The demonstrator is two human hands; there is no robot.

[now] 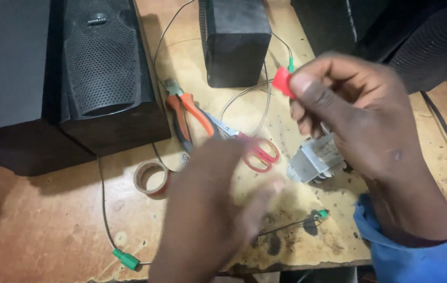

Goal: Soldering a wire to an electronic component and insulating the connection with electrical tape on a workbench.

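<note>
No packages, signs or screens in view. Only one label: a small oval badge, dark with pale lettering, set at the top of the grille of the left speaker, at upper left on the counter.
</note>
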